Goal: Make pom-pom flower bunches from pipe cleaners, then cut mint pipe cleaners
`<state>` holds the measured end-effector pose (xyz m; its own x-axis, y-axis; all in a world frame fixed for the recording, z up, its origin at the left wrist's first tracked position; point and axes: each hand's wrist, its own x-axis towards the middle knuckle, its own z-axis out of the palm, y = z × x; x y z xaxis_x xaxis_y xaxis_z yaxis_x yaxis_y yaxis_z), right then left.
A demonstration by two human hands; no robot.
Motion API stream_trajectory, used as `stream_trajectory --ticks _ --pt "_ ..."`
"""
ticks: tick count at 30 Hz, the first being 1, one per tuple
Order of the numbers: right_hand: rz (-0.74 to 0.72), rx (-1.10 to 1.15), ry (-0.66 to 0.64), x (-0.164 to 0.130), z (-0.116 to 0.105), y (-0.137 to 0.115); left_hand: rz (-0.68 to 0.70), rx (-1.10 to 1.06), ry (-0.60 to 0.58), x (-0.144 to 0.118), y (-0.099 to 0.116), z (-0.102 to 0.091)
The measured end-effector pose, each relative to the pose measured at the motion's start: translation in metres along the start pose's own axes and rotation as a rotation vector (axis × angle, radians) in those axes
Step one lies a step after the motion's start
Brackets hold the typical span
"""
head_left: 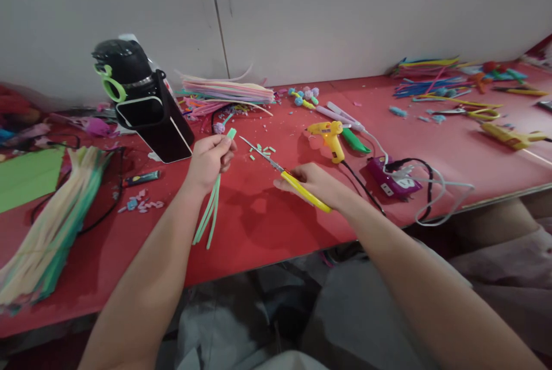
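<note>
My left hand (211, 158) is closed round a small bundle of light green pipe cleaners (210, 212). Their even tops stick out past my thumb, and the long ends hang down toward the table's front edge. Yellow-handled scissors (302, 189) are in my right hand (317, 183), with the blades pointing left toward the bundle's top. The blades look closed or nearly so, and they do not touch the pipe cleaners. Short green cut pieces (261, 151) lie on the red table (267, 226) just behind the blades.
A black bottle (149, 111) stands at back left, near a large pipe cleaner bundle (56, 226). Right of the scissors lie a yellow glue gun (331, 137) and a purple power strip (393, 179) with cables. Farther right are another glue gun (513, 135) and a person's leg (500, 226).
</note>
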<state>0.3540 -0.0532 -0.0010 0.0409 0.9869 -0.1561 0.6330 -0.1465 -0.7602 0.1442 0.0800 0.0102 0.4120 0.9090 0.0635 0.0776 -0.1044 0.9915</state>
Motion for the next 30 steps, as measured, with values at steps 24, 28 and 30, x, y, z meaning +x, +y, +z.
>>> stream_trajectory --ticks 24,28,30 --pt "0.155 -0.44 0.068 -0.01 0.008 -0.019 -0.139 0.038 -0.192 -0.001 -0.005 0.021" --pt "0.154 -0.453 0.037 -0.005 0.007 -0.017 -0.271 -0.041 -0.161 0.004 -0.007 0.029" --pt "0.146 -0.426 0.02 -0.002 0.005 -0.017 -0.305 -0.079 -0.167 0.007 -0.008 0.031"
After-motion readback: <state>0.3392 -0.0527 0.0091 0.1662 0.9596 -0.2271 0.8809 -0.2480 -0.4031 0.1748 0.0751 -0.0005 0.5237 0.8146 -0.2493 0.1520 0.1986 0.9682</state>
